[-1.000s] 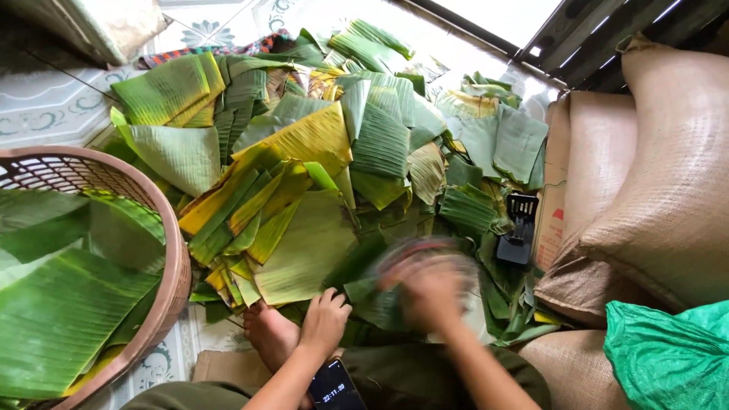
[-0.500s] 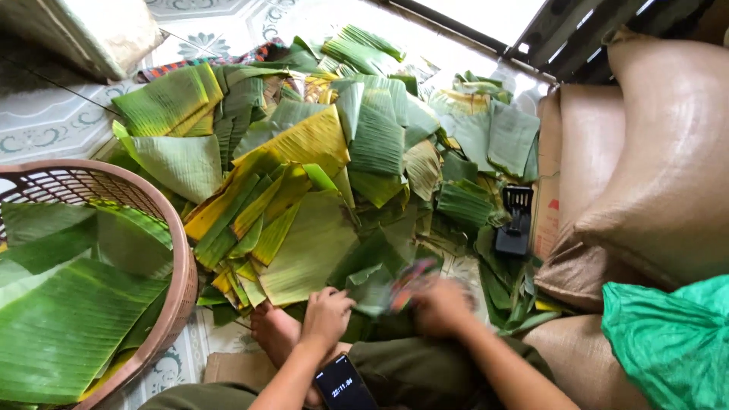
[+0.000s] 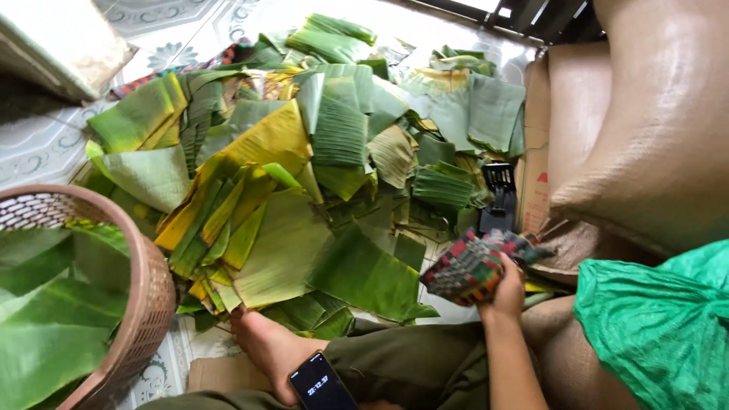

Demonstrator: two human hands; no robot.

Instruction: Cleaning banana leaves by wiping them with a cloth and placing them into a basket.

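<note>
1. Gripped a wadded checked cloth, red, green and black, in the right hand; fingers curled and pressed together around the cloth's lower right edge, fingertips hidden in the folds.
2. Lay mostly toward 9 o'clock from those fingers, bulk of the cloth out past the knuckles; long axis roughly 9 to 3, tipped a little upward at the 3 o'clock end, where a loose corner stuck out.
3. Hung just above the floor at the near right edge of the banana leaf pile, apart from the leaves as far as could be told.
4. Nearest to the cloth: a broad dark green leaf piece, just beside it at 9 o'clock, lying flat with its long axis about 10 to 4.
5. Left hand not in view, so nothing to be said of its fingers; right hand therefore the only one near the cloth and that leaf.
6. Stood at 12 o'clock from the cloth: a small black plastic object, near but not touching.
7. Leaned at 2 o'clock: brown woven sacks; bunched at 4 o'clock, a green plastic bag.
8. Rested at 7 o'clock: a bare foot and a dark phone on the trouser leg.
9. Sat well apart at 9 o'clock: a brown woven basket filled with flat leaves.
</note>
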